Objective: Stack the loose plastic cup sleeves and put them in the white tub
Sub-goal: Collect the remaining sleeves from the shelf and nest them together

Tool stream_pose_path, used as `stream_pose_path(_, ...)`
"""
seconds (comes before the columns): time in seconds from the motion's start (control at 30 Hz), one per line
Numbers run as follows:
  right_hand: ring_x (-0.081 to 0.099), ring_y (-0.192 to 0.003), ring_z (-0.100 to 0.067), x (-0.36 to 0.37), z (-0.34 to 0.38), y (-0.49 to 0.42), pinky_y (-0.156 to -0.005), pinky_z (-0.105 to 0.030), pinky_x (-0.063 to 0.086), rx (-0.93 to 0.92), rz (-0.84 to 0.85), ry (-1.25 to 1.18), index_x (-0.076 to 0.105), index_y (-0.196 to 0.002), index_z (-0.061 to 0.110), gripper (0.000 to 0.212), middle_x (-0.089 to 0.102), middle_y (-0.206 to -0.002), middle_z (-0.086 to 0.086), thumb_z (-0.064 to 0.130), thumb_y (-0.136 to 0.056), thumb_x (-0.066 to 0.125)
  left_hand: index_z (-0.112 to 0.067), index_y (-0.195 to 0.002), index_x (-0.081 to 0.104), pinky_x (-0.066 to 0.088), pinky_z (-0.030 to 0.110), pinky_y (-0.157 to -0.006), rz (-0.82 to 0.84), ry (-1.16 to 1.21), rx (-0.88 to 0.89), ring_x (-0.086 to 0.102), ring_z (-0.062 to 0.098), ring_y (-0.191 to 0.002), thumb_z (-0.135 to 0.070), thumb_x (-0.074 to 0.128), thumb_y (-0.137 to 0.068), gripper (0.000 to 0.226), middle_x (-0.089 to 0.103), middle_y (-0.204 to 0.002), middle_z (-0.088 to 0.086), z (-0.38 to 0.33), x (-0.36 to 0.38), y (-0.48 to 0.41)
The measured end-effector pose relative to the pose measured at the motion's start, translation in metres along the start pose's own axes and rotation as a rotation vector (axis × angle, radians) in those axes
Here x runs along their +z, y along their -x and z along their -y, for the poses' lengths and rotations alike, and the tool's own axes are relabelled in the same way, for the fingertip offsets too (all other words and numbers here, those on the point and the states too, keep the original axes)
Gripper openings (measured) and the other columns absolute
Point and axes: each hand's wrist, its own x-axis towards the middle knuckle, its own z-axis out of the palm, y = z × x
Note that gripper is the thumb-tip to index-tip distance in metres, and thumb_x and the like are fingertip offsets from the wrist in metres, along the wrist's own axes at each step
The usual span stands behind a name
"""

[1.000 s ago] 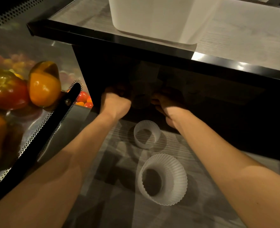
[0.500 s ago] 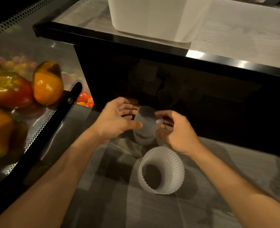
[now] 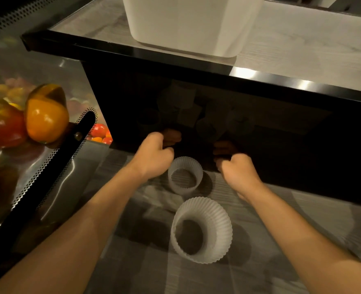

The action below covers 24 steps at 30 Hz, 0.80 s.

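While both your hands reach into the dark recess under the bench [image 3: 302,49], the relation that matters is this: the small sleeve [image 3: 185,175] stands on the lower shelf [image 3: 302,219] right between them, at about 4 o'clock from your left hand [image 3: 154,158] and 9 o'clock from your right hand [image 3: 237,168]. Your left hand is the nearer one, its heel just beside the sleeve's rim. That sleeve stands with its mouth up, so its axis runs roughly upright. The large sleeve [image 3: 203,230] lies tipped on its side at 6 o'clock from the small one, apart from it, with its opening turned back toward you. The white tub [image 3: 192,24] sits on the bench at 12 o'clock, above and beyond everything, its top cut off by the frame.

On both hands your fingers are curled, with the tips lost in the shadow. Whether they pinch another sleeve or close on nothing, you cannot tell from here. Faint pale shapes show deeper in the recess; they could be more sleeves or only reflections. My judgement is that more sleeves have yet to be gathered and nested before anything goes up to the tub
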Motion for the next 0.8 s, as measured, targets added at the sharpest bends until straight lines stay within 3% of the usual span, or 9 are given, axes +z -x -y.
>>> stream_pose_path(0.07, 0.062, -0.112, -0.029, 0.001, 0.007, -0.013, -0.104, -0.045, 0.05, 0.081, -0.036, -0.146, 0.063, -0.123, 0.012, 0.027, 0.064, -0.124, -0.013, 0.024, -0.099, 0.058, -0.013, -0.126, 0.063, 0.055, 0.035, -0.089, 0.016, -0.03, -0.059, 0.067, 0.026, -0.108, -0.012, 0.055, -0.089, 0.038, 0.069, -0.118, 0.014, -0.01, 0.007, -0.014)
stream_pose_path(0.17, 0.048, -0.134, -0.031, 0.001, 0.019, -0.034, -0.115, -0.044, 0.038, 0.105, -0.084, -0.158, 0.041, -0.151, 0.015, 0.047, 0.046, -0.15, -0.012, 0.03, -0.107, 0.046, -0.021, -0.144, 0.053, 0.041, 0.041, -0.114, 0.083, -0.169, 0.009, 0.051, 0.027, -0.133, -0.007, 0.054, -0.096, 0.05, 0.055, -0.144, 0.008, -0.031, 0.018, -0.034)
stream_pose_path(0.23, 0.047, -0.134, -0.033, 0.002, 0.023, -0.042, -0.115, -0.044, 0.038, 0.107, -0.108, -0.079, 0.04, -0.15, 0.012, 0.045, 0.045, -0.149, -0.014, 0.027, -0.108, 0.043, -0.023, -0.153, 0.04, 0.033, 0.04, -0.119, 0.121, -0.299, 0.127, 0.04, 0.028, -0.143, -0.009, 0.051, -0.102, 0.054, 0.043, -0.155, 0.008, -0.042, 0.027, -0.045)
stream_pose_path(0.33, 0.058, -0.12, -0.033, 0.009, 0.023, -0.051, -0.106, -0.047, 0.048, 0.087, -0.071, -0.12, 0.052, -0.141, 0.019, 0.041, 0.057, -0.138, -0.014, 0.035, -0.104, 0.051, -0.029, -0.157, 0.032, 0.031, 0.045, -0.121, 0.209, -0.385, 0.133, 0.032, 0.03, -0.148, -0.019, 0.049, -0.105, 0.056, 0.032, -0.162, 0.005, -0.043, 0.04, -0.062)
stream_pose_path(0.47, 0.053, -0.118, -0.024, 0.009, 0.029, -0.053, -0.095, -0.032, 0.042, 0.021, -0.102, -0.116, 0.049, -0.145, 0.022, 0.041, 0.053, -0.14, -0.007, 0.033, -0.105, 0.052, -0.03, -0.154, 0.037, 0.034, 0.048, -0.119, 0.161, -0.352, 0.188, 0.037, 0.03, -0.145, -0.027, 0.057, -0.101, 0.057, 0.039, -0.158, 0.005, -0.042, 0.052, -0.067)
stream_pose_path(0.57, 0.052, -0.124, -0.029, 0.004, 0.029, -0.053, -0.105, -0.037, 0.044, -0.03, -0.125, -0.11, 0.048, -0.145, 0.019, 0.04, 0.052, -0.142, -0.01, 0.03, -0.106, 0.048, -0.028, -0.151, 0.043, 0.035, 0.044, -0.118, 0.109, -0.301, 0.183, 0.04, 0.029, -0.143, -0.024, 0.055, -0.102, 0.05, 0.042, -0.156, 0.005, -0.044, 0.052, -0.067)
stream_pose_path(0.63, 0.051, -0.128, -0.03, 0.001, 0.029, -0.054, -0.11, -0.043, 0.042, -0.093, -0.151, 0.005, 0.046, -0.146, 0.019, 0.041, 0.051, -0.144, -0.011, 0.031, -0.107, 0.045, -0.024, -0.146, 0.048, 0.037, 0.043, -0.116, 0.07, -0.3, 0.151, 0.043, 0.031, -0.14, -0.022, 0.053, -0.103, 0.043, 0.046, -0.151, 0.007, -0.044, 0.051, -0.068)
stream_pose_path(0.7, 0.043, -0.138, -0.033, -0.001, 0.024, -0.056, -0.115, -0.046, 0.038, -0.196, -0.149, 0.268, 0.038, -0.152, 0.023, 0.048, 0.042, -0.153, -0.011, 0.027, -0.105, 0.047, -0.019, -0.145, 0.048, 0.037, 0.046, -0.116, 0.053, -0.277, 0.082, 0.044, 0.032, -0.139, -0.024, 0.053, -0.104, 0.042, 0.047, -0.149, 0.009, -0.043, 0.051, -0.069)
stream_pose_path(0.8, 0.009, -0.154, -0.037, -0.004, 0.014, -0.058, -0.121, -0.059, 0.023, -0.341, -0.083, 0.601, 0.019, -0.158, 0.039, 0.079, 0.009, -0.168, -0.005, 0.022, -0.095, 0.063, -0.016, -0.15, 0.044, 0.035, 0.045, -0.118, 0.113, -0.077, -0.135, 0.044, 0.03, -0.139, -0.035, 0.052, -0.104, 0.05, 0.045, -0.152, 0.009, -0.038, 0.056, -0.071)
